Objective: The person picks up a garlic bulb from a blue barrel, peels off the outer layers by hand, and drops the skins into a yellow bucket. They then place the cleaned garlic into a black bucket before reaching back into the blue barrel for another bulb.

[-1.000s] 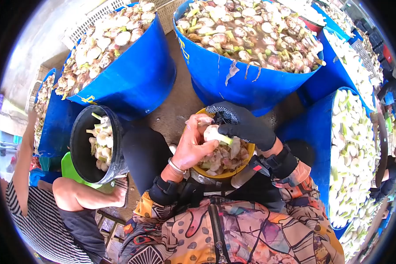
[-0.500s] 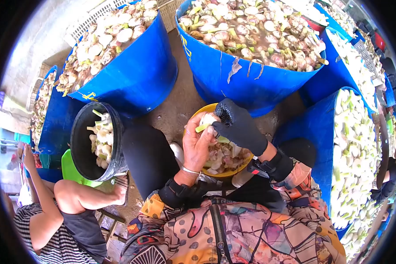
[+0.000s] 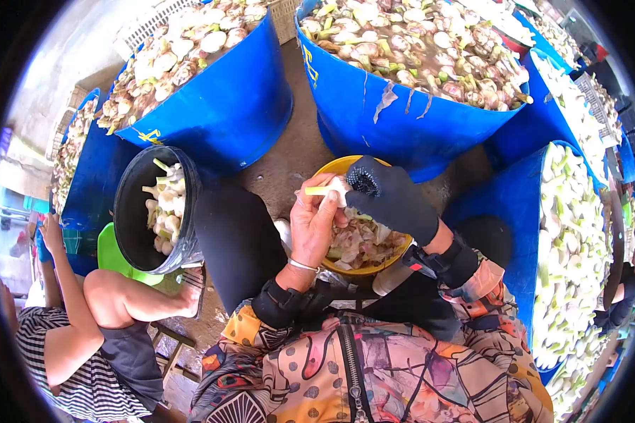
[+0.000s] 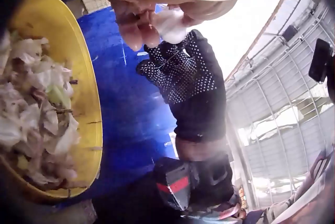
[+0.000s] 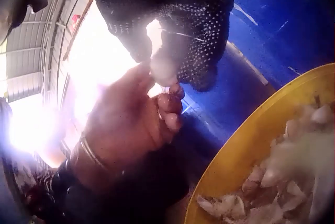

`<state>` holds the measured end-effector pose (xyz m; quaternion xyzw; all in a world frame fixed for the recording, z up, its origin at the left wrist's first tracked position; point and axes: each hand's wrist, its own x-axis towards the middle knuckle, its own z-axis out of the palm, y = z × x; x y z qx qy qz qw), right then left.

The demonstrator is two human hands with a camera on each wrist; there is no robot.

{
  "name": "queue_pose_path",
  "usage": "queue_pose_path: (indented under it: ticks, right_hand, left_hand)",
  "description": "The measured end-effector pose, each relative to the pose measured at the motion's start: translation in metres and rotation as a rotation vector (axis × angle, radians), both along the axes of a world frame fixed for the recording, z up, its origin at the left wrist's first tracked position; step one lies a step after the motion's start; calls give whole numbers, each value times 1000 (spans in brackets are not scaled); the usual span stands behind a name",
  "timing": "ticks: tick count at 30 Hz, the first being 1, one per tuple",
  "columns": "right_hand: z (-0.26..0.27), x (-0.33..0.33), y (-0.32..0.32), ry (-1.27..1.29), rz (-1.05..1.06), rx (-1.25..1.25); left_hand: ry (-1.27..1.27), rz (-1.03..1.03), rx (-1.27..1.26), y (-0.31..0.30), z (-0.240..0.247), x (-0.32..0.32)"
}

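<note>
A white garlic bulb (image 3: 338, 190) with a pale green stem is pinched between the fingers of the bare left hand (image 3: 313, 224), over a yellow basin (image 3: 343, 164) of loose peelings. The stem points left in the head view. The right hand (image 3: 395, 201), in a black dotted glove, meets the bulb from the right with curled fingers and thumb gripping its side. In the left wrist view the gloved hand (image 4: 183, 72) touches the pale bulb (image 4: 171, 24) from below. Fingers hide part of the bulb in the right wrist view.
A black bucket (image 3: 125, 224) of peeled garlic stands left of the knee. Large blue tubs (image 3: 416, 130) heaped with garlic stand ahead and at the right. Another person's bent leg (image 3: 137, 299) is at the lower left, beside a green basin (image 3: 113, 261).
The bulb has turned, its stem swinging from right to left in the head view. Both hands stay together over the basin. The other person's arm has shifted.
</note>
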<state>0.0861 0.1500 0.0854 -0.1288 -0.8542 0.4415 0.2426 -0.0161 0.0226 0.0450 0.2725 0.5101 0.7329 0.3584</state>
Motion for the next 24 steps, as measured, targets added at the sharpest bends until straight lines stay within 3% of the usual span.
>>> queue_pose_path:
  ticks: [6, 8, 11, 18, 24]
  right_hand:
    - [-18, 0, -7, -61, -53, 190]
    - [-24, 0, -5, -49, -73, 214]
    - [-18, 3, -2, 28, -26, 9]
    - [-20, 6, -29, 0, -192, 294]
    - [-23, 5, -33, 20, -266, 314]
  left_hand:
    - [259, 80, -28, -3, -10, 6]
    - [261, 91, -57, -3, -8, 5]
    - [140, 79, -72, -7, 1, 4]
    - [173, 181, -38, -5, -5, 8]
    - [725, 352, -182, -5, -2, 7]
